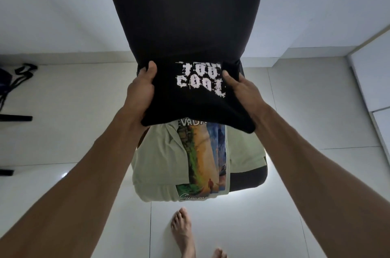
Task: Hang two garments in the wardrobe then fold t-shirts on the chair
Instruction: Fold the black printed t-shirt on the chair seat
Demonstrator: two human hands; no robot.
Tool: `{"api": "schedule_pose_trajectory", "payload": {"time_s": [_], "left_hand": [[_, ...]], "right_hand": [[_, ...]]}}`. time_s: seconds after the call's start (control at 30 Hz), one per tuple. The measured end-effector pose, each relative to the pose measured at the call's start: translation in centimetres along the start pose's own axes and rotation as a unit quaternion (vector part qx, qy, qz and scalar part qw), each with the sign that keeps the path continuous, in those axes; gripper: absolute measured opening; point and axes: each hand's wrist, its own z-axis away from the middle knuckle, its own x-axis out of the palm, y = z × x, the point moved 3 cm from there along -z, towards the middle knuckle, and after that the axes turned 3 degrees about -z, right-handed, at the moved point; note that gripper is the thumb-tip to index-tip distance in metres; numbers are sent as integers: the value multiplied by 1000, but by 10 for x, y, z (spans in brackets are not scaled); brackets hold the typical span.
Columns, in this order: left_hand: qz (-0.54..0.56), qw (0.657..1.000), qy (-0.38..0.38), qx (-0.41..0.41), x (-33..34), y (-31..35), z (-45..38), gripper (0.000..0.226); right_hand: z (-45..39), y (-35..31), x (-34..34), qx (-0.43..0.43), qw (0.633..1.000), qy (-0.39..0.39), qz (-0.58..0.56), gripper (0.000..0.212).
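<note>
T-shirts: two, a black t-shirt [196, 97] at centre frame and a pale green t-shirt [160, 160] just below it
Chairs: one, a dark chair [183, 10], top centre
Hands: two, a left hand [141, 91] and a right hand [242, 91]
Bare feet: two, bottom centre
Bags: one, a dark bag [12, 80] at the left edge

Chair [249, 177]: dark seat with a tall dark backrest, standing on the floor.
On the seat: a pale green t-shirt [160, 160], folded, with a colourful landscape print on top; it covers most of the seat and hangs a little over the front edge.
Above it: a folded black t-shirt [190, 107] with white letters, over the far end of the green one, near the backrest.
Floor [73, 131]: light glossy tiles; the chair and two bare feet [183, 234] are on it.
</note>
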Motion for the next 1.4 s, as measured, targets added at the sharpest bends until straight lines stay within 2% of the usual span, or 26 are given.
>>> {"api": "schedule_pose_trajectory", "payload": {"time_s": [0.07, 0.13, 0.23, 0.37, 0.47, 0.57, 0.67, 0.77, 0.83, 0.9, 1.0, 1.13, 1.23, 1.4], "left_hand": [[-7, 1000, -20, 17, 17, -5, -3, 49], [-33, 999, -27, -1, 24, -23, 0, 33], [-68, 998, -18, 2, 23, -55, 5, 29], [-64, 992, -45, -98, 22, -119, 17, 32], [-95, 985, -51, -135, 17, -155, 29, 31], [-152, 975, -45, -155, 14, -176, 41, 28], [-202, 969, -3, -140, 7, -185, 51, 33], [-239, 956, -25, -170, 5, -193, 57, 30], [-286, 945, -28, -159, 6, -190, 55, 35], [-318, 938, -1, -135, 11, -178, 50, 44], [-307, 944, 42, -116, 22, -157, 37, 40], [-273, 954, 96, -83, 32, -136, 9, 26], [-256, 959, 109, -59, 38, -123, -19, 19], [-175, 976, 121, -51, 42, -106, -75, 30]], "right_hand": [[-4, -2, -4, 2, 1000, -4, 10, 25], [-5, 5, -11, 13, 999, -10, 44, 19], [-3, 33, -24, 44, 993, 2, 107, 16], [3, 95, -38, 145, 981, 43, 121, 22], [14, 129, -42, 170, 968, 54, 174, 27], [29, 147, -46, 137, 951, 67, 270, 28], [40, 156, -51, 96, 939, 87, 320, 29], [47, 163, -52, 110, 916, 70, 378, 25], [47, 162, -53, 104, 907, 77, 400, 24], [42, 155, -51, 79, 899, 98, 418, 22], [30, 144, -43, 40, 900, 114, 420, 25], [1, 134, -35, 61, 920, 132, 365, 28], [-26, 120, -31, 77, 937, 153, 306, 28], [-80, 92, -23, 87, 948, 184, 245, 32]]}}
